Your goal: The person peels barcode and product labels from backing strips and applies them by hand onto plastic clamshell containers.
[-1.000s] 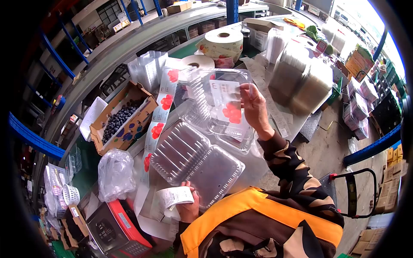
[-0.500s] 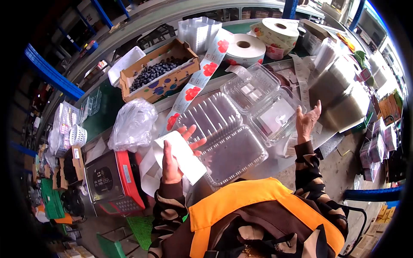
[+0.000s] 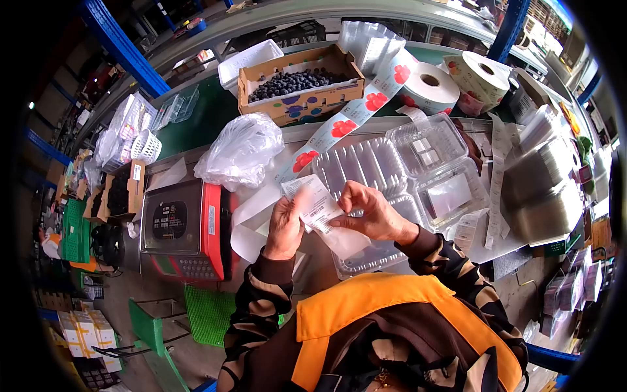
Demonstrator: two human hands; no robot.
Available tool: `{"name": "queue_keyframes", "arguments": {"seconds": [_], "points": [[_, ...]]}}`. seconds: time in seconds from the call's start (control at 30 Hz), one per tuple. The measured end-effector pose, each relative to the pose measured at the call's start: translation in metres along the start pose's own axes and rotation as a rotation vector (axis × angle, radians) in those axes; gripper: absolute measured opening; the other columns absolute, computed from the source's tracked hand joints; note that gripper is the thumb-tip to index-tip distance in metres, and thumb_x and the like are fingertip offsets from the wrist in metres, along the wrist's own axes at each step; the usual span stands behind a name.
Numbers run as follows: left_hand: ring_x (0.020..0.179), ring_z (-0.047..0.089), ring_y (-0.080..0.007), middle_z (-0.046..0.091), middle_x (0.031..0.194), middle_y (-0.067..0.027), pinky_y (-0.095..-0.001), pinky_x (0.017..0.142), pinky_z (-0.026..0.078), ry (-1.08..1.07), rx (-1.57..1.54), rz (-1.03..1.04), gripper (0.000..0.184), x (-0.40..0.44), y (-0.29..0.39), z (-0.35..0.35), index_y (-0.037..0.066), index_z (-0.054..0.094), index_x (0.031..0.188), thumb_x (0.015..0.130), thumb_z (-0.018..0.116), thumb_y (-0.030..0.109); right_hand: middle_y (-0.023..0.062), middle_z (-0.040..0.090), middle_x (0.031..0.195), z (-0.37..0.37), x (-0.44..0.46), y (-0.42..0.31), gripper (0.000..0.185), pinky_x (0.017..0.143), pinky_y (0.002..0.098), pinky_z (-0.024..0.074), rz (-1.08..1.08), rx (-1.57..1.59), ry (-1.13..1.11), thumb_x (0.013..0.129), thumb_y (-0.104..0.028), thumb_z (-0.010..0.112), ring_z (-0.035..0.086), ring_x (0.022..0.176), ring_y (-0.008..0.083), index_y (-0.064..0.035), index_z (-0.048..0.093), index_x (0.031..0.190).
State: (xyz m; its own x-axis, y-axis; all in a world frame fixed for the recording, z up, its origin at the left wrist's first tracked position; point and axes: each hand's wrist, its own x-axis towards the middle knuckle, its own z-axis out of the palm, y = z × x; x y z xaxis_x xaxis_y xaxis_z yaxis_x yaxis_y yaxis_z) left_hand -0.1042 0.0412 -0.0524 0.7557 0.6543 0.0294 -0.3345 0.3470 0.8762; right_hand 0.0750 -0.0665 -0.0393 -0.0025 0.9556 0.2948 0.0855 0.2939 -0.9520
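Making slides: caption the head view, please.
Left hand and right hand hold a white printed paper strip near open clear plastic clamshells.

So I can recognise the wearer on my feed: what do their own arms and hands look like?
The left hand and right hand are both bare. The long sleeves carry irregular black and tan patches, ending in plain dark brown cuffs.

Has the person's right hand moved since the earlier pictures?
Yes: against the red machine, the right hand has moved left, closer to it, and is now at the white label in the left hand.
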Motion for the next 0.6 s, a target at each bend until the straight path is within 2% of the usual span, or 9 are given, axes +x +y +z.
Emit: {"name": "queue_keyframes", "arguments": {"seconds": [0.07,0.13,0.23,0.27,0.37,0.4,0.53,0.57,0.6], "points": [[0.098,0.064,-0.0114,0.066,0.112,-0.0051,-0.0260,0.084,0.051,0.130,-0.045,0.030,0.030,-0.002,-0.016,-0.016,0.003,0.059,0.122,0.099,0.057,0.023,0.0028,0.061,0.087,0.000,-0.002,0.003,0.029,0.074,0.0268,0.0518,0.023,-0.042,-0.043,0.082,-0.001,0.075,0.062,0.086,0.0103,-0.0063,0.050,0.097],[0.095,0.064,-0.0098,0.067,0.109,-0.0034,-0.0254,0.082,0.052,0.143,-0.040,0.017,0.028,-0.004,-0.025,-0.018,0.003,0.060,0.120,0.098,0.058,0.021,0.0048,0.064,0.087,0.002,-0.003,-0.006,0.031,0.072,0.0276,0.0524,0.091,-0.039,-0.012,0.081,-0.002,0.075,0.065,0.083,0.0133,-0.0057,0.055,0.105],[0.094,0.065,-0.0098,0.067,0.108,-0.0031,-0.0257,0.082,0.053,0.139,-0.070,-0.015,0.026,-0.004,-0.035,-0.016,0.002,0.060,0.119,0.099,0.057,0.018,0.0068,0.068,0.090,-0.003,0.003,-0.012,0.040,0.068,0.0282,0.0525,0.081,-0.293,-0.001,0.080,-0.006,0.076,0.067,0.078,0.0170,-0.0079,0.059,0.116],[0.094,0.065,-0.0100,0.067,0.108,-0.0031,-0.0259,0.081,0.053,0.147,-0.086,-0.026,0.026,-0.003,-0.040,-0.018,0.002,0.060,0.119,0.099,0.056,0.018,0.0071,0.067,0.087,-0.003,0.003,-0.008,0.034,0.063,0.0300,0.0524,-0.036,-0.358,0.045,0.077,-0.010,0.078,0.066,0.072,0.0212,-0.0087,0.065,0.108],[0.096,0.065,-0.0118,0.067,0.109,-0.0037,-0.0275,0.082,0.053,0.182,-0.118,-0.067,0.024,-0.002,-0.051,-0.017,0.003,0.060,0.119,0.099,0.056,0.015,0.0055,0.064,0.082,-0.008,0.001,-0.005,0.024,0.063,0.0311,0.0531,-0.145,-0.572,0.041,0.075,-0.010,0.081,0.065,0.072,0.0213,-0.0079,0.071,0.097],[0.095,0.066,-0.0124,0.067,0.108,-0.0042,-0.0276,0.080,0.054,0.187,-0.126,-0.075,0.024,-0.002,-0.054,-0.017,0.003,0.060,0.119,0.099,0.055,0.015,0.0042,0.061,0.082,-0.008,0.000,-0.003,0.020,0.057,0.0331,0.0511,-0.182,-0.609,0.073,0.073,-0.013,0.079,0.062,0.067,0.0224,-0.0110,0.070,0.090],[0.094,0.065,-0.0119,0.066,0.104,-0.0027,-0.0267,0.078,0.054,0.278,-0.167,-0.120,0.023,-0.006,-0.060,-0.010,0.004,0.059,0.118,0.098,0.057,0.016,0.0007,0.060,0.088,-0.009,-0.005,0.001,0.019,0.058,0.0309,0.0503,-0.427,-0.806,0.103,0.070,-0.011,0.079,0.061,0.076,0.0194,-0.0142,0.070,0.087],[0.094,0.064,-0.0115,0.065,0.103,-0.0023,-0.0267,0.078,0.054,0.299,-0.176,-0.127,0.023,-0.006,-0.061,-0.009,0.004,0.059,0.118,0.098,0.057,0.016,0.0002,0.062,0.092,-0.010,-0.009,-0.002,0.015,0.061,0.0299,0.0500,-0.406,-0.811,0.059,0.071,-0.011,0.080,0.061,0.079,0.0200,-0.0134,0.070,0.083],[0.094,0.063,-0.0115,0.064,0.102,-0.0021,-0.0270,0.078,0.053,0.403,-0.141,-0.121,0.024,-0.007,-0.056,-0.006,0.004,0.059,0.117,0.097,0.058,0.018,0.0007,0.064,0.093,-0.014,-0.009,0.000,0.014,0.063,0.0291,0.0497,-0.370,-0.689,0.060,0.072,-0.011,0.080,0.061,0.080,0.0202,-0.0136,0.071,0.082]]}}
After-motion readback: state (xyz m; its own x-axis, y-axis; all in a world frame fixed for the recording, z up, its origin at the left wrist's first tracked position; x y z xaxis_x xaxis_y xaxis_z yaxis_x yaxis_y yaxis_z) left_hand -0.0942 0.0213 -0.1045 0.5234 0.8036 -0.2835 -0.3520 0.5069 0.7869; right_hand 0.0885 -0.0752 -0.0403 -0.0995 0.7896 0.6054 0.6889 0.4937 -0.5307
